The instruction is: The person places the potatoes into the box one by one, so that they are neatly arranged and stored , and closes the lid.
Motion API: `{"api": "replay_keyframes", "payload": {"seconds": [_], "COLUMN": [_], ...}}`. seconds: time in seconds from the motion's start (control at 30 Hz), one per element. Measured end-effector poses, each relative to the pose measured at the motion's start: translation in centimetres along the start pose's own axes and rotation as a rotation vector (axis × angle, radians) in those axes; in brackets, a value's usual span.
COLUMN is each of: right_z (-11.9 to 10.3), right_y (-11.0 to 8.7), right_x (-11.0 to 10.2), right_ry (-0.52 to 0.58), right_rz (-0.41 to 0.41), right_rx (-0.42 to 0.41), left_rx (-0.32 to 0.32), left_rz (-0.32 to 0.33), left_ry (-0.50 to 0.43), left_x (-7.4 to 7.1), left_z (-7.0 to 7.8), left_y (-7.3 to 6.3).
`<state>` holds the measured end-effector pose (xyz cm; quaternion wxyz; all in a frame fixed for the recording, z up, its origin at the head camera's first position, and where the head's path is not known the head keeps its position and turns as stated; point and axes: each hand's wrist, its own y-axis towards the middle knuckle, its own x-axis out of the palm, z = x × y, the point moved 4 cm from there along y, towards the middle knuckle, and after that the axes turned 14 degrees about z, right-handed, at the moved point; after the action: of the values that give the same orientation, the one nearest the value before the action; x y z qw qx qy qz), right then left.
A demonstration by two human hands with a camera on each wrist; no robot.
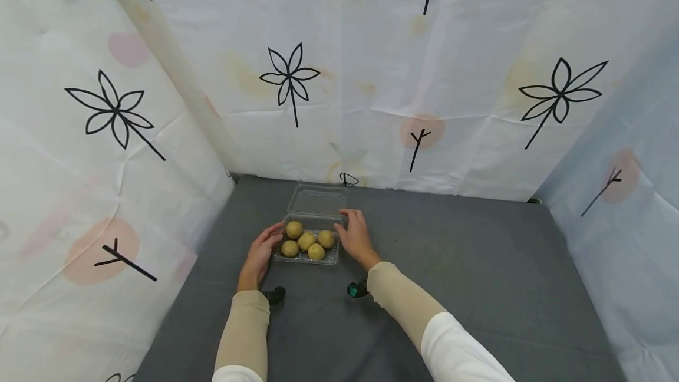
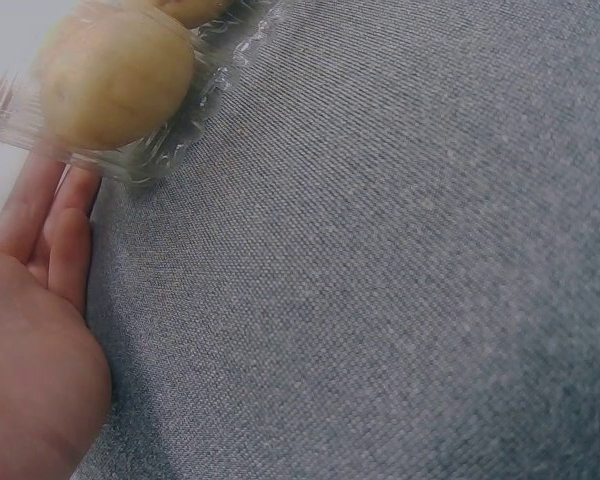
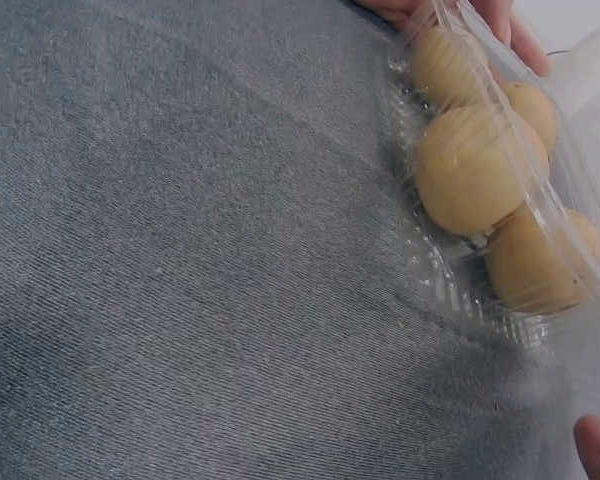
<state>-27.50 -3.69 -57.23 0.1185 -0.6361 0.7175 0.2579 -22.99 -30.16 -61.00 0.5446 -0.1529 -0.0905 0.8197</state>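
A clear plastic clamshell box lies on the grey tabletop, its lid folded back toward the wall. Several round yellow fruits sit inside the base; their exact kind is not plain. My left hand is at the box's left side, and in the left wrist view its fingers reach along the outside of the wall. On the other side, my right hand stands by the back right corner with its fingers spread. Its fingertips show a little apart from the box in the right wrist view.
Grey cloth covers the table, which extends far to the right of the box. A white curtain with leaf drawings hangs behind, and others close off both sides. Dark wrist cameras sit under both wrists.
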Motion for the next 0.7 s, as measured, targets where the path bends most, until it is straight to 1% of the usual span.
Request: {"api": "replay_keyframes", "payload": {"seconds": [0.13,0.23,0.37,0.47,0.7], "right_z": [0.4,0.7,1.1,1.4,2.1], "right_y": [0.0,-0.1,-0.2,-0.3,-0.6], "right_x": [-0.1,-0.2,-0.1,0.0,0.2], "right_ry": [0.016,0.047,0.075,0.088,0.093], "right_rz": [-0.022,-0.018,-0.007,-0.018,-0.058], "right_rx": [0.048,0.084,0.114,0.135,0.192], "left_rx": [0.003,0.007,0.014,0.017,-0.02], "left_rz": [0.004,0.007,0.007,0.004,-0.018], "left_ry": [0.004,-0.001,-0.004,0.001,-0.029], "left_x": [0.0,0.1,0.1,0.2,0.1], "left_z": [0.0,0.0,0.0,0.0,0.6], "left_y": [0.0,0.0,0.0,0.0,-0.3]}}
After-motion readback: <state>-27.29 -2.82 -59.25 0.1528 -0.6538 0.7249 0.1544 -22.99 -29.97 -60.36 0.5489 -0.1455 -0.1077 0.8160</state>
